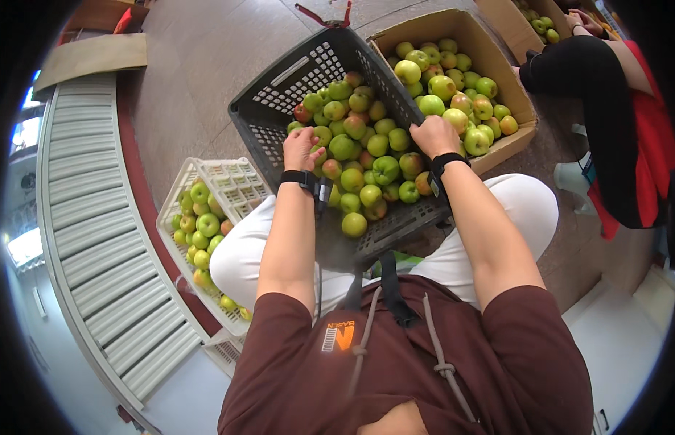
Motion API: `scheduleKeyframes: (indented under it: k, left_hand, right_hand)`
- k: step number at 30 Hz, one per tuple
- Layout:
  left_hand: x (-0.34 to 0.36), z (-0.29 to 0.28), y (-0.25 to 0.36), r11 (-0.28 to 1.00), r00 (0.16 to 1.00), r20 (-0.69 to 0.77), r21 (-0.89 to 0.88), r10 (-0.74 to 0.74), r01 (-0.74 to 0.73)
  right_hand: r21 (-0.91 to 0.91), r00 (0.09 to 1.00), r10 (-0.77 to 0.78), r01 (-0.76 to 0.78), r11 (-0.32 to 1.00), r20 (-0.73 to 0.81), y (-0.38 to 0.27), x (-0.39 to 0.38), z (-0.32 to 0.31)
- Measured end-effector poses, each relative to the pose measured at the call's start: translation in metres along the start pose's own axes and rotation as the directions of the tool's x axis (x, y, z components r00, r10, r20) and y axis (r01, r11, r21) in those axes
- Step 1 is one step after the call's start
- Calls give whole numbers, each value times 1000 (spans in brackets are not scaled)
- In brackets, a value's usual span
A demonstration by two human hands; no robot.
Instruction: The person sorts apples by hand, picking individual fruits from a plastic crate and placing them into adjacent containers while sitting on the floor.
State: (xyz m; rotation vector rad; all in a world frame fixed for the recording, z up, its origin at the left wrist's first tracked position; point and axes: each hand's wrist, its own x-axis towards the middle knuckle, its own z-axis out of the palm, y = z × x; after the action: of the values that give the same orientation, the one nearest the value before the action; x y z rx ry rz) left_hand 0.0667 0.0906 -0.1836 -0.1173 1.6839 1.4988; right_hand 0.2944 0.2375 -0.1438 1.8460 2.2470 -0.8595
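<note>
A dark plastic crate (pixel 244 96) stands between my knees, turned at an angle, with many green and red-blushed apples (pixel 357 138) in it. My right hand (pixel 435 136) is closed over its right rim, beside a cardboard box. Over the crate's left side is my left hand (pixel 301 148), its fingers bent and somewhat apart at the edge of the apples. I see nothing held in it, though the palm is partly hidden. A single apple (pixel 354 225) lies nearest to me in the crate. Dark bands circle both my wrists.
The open cardboard box (pixel 524 119) on the right holds more apples. At the left a white crate (pixel 239 174) of apples stands beside a roller conveyor (pixel 98 181). Red-handled pliers or clippers (pixel 336 22) lie at the crate's far corner. Another person's arm (pixel 580 25) reaches toward a far-right box.
</note>
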Motion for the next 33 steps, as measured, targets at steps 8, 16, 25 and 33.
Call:
scheduleKeyframes:
  k: [8,16,25,33]
  left_hand:
    - [75,29,-71,403,897,259,824,359,-399]
    - [72,61,-83,220,995,90,971,44,-98]
    - [65,67,-92,118,972,-1,993,234,-27]
    - [67,53,-94,301,968,124,935,216,-187]
  right_hand:
    - [0,1000,-8,8,1000,1,-3,1,1]
    - [31,999,-19,17,999,40,-3,3,0]
    - [59,996,-35,31,998,76,-6,6,2]
    - [52,997,-38,34,998,69,0,9,6]
